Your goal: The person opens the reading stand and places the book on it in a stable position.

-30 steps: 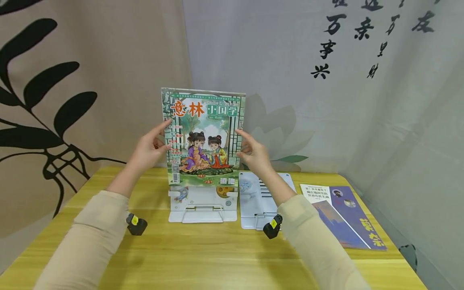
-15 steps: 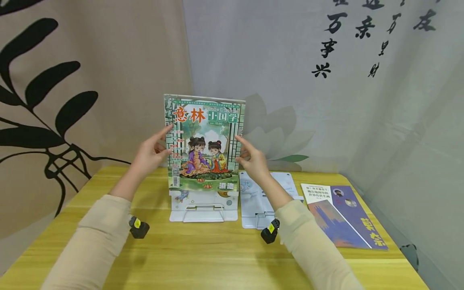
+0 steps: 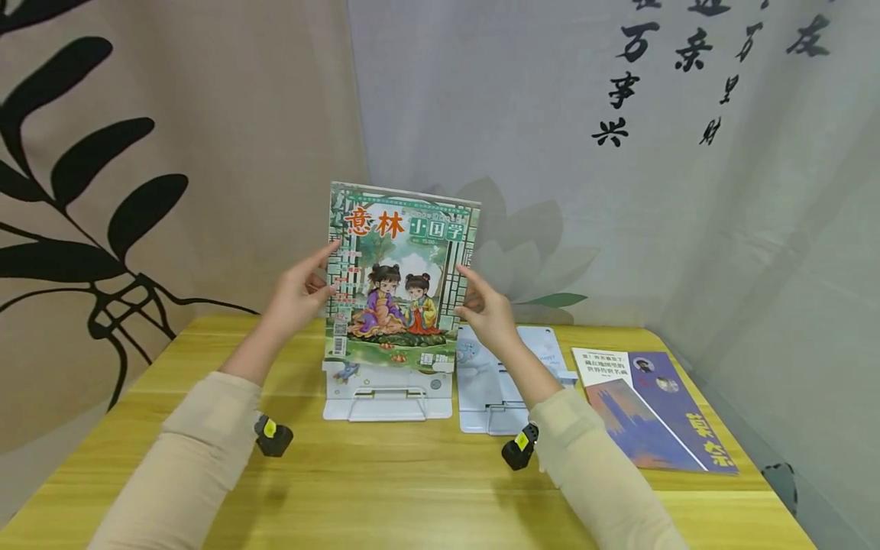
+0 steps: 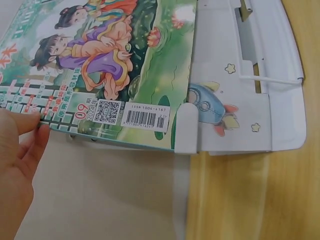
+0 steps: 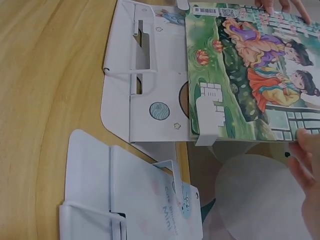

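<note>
A green-covered magazine [image 3: 399, 283] with two drawn figures stands on a white book stand [image 3: 388, 410], its top leaning a little to the right. My left hand [image 3: 300, 294] pinches its left edge, and my right hand [image 3: 490, 312] pinches the opposite edge. In the left wrist view, one white clip [image 4: 186, 127] of the stand lies over the cover's lower corner beside the barcode. Another white clip [image 5: 208, 120] overlaps the other lower corner in the right wrist view. The stand's base carries a rocket picture [image 4: 205, 103] and a wire loop [image 3: 387, 418].
Right of the stand, a second white book stand [image 3: 481, 416] lies folded low on the wooden table [image 3: 399, 489]. Farther right is a purple and white book [image 3: 677, 412]. A fabric curtain [image 3: 522, 114] with printed characters and leaves hangs behind the table.
Both hands have brought the magazine down and slightly right, its lower edge now at the stand's clips. It has tipped a little clockwise. The stands and the purple book stay in place.
</note>
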`<state>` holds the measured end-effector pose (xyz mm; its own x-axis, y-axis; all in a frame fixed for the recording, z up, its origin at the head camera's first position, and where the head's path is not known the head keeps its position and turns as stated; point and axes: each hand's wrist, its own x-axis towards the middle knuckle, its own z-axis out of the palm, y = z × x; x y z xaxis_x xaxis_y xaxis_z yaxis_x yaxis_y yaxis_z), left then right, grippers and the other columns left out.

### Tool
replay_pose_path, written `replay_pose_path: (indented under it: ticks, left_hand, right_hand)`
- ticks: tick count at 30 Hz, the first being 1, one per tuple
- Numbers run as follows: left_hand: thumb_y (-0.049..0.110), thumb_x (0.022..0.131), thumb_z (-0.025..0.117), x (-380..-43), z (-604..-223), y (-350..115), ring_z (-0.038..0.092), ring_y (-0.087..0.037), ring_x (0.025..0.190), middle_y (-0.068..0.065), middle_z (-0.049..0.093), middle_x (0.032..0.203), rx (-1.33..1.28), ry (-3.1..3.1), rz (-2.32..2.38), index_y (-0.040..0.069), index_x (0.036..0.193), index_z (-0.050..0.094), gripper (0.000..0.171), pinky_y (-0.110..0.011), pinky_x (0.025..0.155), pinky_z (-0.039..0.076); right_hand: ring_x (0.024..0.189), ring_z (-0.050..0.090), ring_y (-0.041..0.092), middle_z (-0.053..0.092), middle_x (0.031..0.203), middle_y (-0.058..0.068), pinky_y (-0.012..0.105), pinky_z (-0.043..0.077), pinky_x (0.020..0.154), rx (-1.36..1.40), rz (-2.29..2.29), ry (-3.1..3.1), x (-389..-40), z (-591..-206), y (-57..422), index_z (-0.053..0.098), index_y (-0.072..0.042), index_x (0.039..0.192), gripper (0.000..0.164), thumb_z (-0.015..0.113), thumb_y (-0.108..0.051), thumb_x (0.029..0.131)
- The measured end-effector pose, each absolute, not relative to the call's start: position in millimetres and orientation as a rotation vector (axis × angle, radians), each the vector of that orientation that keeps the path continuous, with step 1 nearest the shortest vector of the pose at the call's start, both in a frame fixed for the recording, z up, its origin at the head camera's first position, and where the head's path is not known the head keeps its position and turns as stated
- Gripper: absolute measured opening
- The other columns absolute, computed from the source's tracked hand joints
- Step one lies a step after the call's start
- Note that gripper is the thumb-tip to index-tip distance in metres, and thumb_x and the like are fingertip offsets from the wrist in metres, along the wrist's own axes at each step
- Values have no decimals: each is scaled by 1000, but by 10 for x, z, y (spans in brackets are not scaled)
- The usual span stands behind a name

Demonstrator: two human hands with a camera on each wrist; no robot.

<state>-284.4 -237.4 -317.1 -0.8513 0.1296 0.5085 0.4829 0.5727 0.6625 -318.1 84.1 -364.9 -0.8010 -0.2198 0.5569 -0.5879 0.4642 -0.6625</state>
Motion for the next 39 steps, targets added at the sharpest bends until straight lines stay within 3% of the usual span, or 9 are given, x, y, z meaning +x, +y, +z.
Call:
replay_pose_path:
  ticks: [12,21,26,32,39]
  left_hand:
    - [-12,81,67,-2781,-3523,-2527,59,-25,74,-20,46,136,-440,-2522,-1155,28,150,33,87,-28,60,53]
    - [-11,81,68,-2691,-3701,-2535,62,-26,77,-20,51,119,-433,-2525,-1176,26,151,32,86,-26,64,54]
    - [-10,81,68,-2690,-3704,-2526,60,-23,71,-17,54,109,-452,-2522,-1094,21,150,33,84,-26,59,53]
    - [-4,83,70,-2692,-3567,-2499,54,-19,61,-13,60,93,-454,-2624,-861,15,151,32,80,-31,53,48]
    - [9,86,70,-2541,-3423,-2313,61,-26,72,-18,62,110,-290,-2625,-724,13,146,41,66,-31,49,47]
  right_hand:
    - [80,61,14,56,103,3,29,53,67,729,1243,-2488,-3120,-3818,771,41,-28,146,79,74,1,81]
    - [75,60,14,56,100,5,26,53,66,729,1308,-2497,-3036,-3928,754,39,-28,147,82,74,4,80]
    - [73,60,16,55,96,5,25,53,66,693,1329,-2480,-3008,-3935,746,41,-24,146,80,74,5,79]
    - [84,62,20,59,103,7,27,53,68,709,1229,-2555,-2934,-3843,806,42,-21,146,74,73,1,83]
    - [89,64,19,62,110,10,33,54,75,671,1261,-2554,-2738,-3751,1113,53,-12,138,55,71,-3,86]
